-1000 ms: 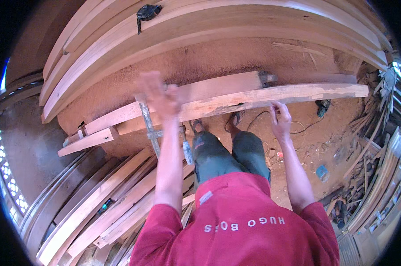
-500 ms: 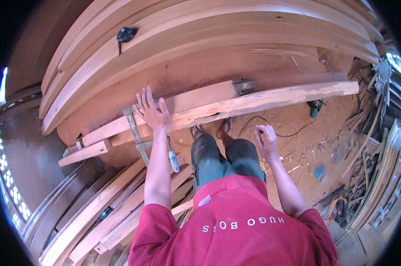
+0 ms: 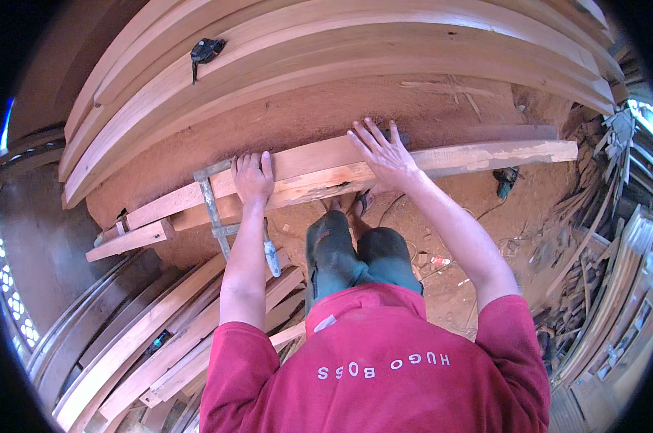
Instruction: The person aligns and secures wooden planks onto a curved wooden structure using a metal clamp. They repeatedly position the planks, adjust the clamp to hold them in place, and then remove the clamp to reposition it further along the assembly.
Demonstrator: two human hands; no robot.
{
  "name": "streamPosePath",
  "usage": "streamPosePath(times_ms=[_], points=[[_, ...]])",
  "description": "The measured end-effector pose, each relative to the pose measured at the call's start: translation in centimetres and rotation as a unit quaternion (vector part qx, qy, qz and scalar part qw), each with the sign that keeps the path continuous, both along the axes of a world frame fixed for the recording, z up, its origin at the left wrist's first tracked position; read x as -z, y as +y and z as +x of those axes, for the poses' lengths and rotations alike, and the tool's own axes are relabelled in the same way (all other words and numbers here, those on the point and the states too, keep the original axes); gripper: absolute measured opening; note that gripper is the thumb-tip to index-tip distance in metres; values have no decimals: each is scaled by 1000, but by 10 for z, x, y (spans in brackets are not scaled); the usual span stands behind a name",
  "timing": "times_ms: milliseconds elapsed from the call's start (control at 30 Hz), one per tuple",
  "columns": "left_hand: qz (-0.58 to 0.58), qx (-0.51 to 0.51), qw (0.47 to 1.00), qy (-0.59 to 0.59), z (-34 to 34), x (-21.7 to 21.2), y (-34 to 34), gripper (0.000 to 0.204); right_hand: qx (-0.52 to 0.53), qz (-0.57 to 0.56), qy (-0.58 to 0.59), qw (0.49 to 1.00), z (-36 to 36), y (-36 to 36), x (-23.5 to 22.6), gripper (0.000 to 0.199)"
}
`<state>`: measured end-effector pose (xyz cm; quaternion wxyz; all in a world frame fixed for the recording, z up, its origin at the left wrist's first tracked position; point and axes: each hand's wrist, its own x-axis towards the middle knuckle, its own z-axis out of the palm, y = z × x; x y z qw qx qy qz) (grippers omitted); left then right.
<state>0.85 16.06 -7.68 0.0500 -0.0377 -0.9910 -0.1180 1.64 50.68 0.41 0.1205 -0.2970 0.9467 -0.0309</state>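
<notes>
A wooden board [image 3: 308, 157] lies along a longer, rough-edged beam [image 3: 478, 155] in front of me. My left hand [image 3: 253, 179] rests on the board with fingers laid over it, right beside a metal bar clamp [image 3: 209, 202]. The clamp spans the timber, and its handle [image 3: 271, 256] hangs on the near side of the beam. Fingers spread, my right hand [image 3: 385, 157] lies flat across the board near its right end, partly hiding that end. Neither hand grips anything.
Long planks [image 3: 326, 43] curve across the far side, with a small black strapped object [image 3: 206, 52] on them. Stacked timber [image 3: 175, 339] lies at near left. A power tool [image 3: 505, 182] sits on the dirt floor beyond the beam's right half. Scrap wood [image 3: 586, 267] piles up at right.
My right hand has moved left and forward from above the floor onto the board. My left hand has shifted slightly nearer, its fingers now closer together over the board beside the clamp.
</notes>
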Motion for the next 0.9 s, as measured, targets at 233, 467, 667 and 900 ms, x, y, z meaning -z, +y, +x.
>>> streamPosePath(times_ms=[233, 467, 667, 900], points=[[13, -4, 1000, 1, 3, -3, 0, 41, -21, 7, -64, 998, -9, -7, 7, 138], [25, 0, 1000, -7, -1, -10, 1, 40, -15, 8, 0, 1000, -3, -5, 20, 145], [30, 6, 999, 13, 3, -10, -2, 39, -29, 3, -43, 999, -7, -8, 2, 145], [19, 4, 1000, 25, 4, -3, -2, 41, -48, 28, -40, 998, -9, -7, 9, 141]])
